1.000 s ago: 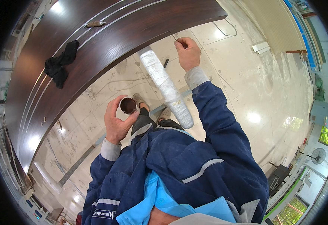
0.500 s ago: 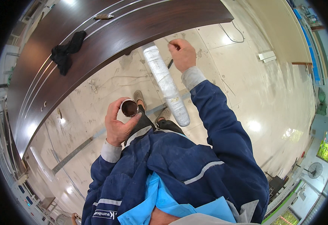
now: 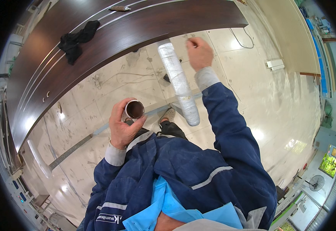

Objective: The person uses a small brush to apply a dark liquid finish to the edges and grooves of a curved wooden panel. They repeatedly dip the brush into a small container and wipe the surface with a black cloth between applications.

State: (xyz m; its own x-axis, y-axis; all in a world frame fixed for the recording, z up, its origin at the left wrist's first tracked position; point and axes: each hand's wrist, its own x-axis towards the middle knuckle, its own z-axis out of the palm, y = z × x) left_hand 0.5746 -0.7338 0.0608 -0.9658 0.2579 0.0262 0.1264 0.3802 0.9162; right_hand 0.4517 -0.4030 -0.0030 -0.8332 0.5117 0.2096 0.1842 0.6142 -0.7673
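My left hand [image 3: 122, 130] grips a small cup [image 3: 127, 113] at my eleven o'clock, thumb and fingers around its wall. Judged light, with brown contents [image 3: 136, 110] liable to spill; best held by the sides, below the rim. Its mouth faces up toward me, long axis near upright. My right hand [image 3: 200, 53], at one o'clock, is curled closed; I cannot tell whether it pinches anything. A dark panel [image 3: 183, 19] lies beyond, toward eleven.

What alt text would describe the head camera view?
A person's left hand holds a small white-rimmed cup, dark brown inside. The right hand hovers near a dark brown panel bearing a black cloth.
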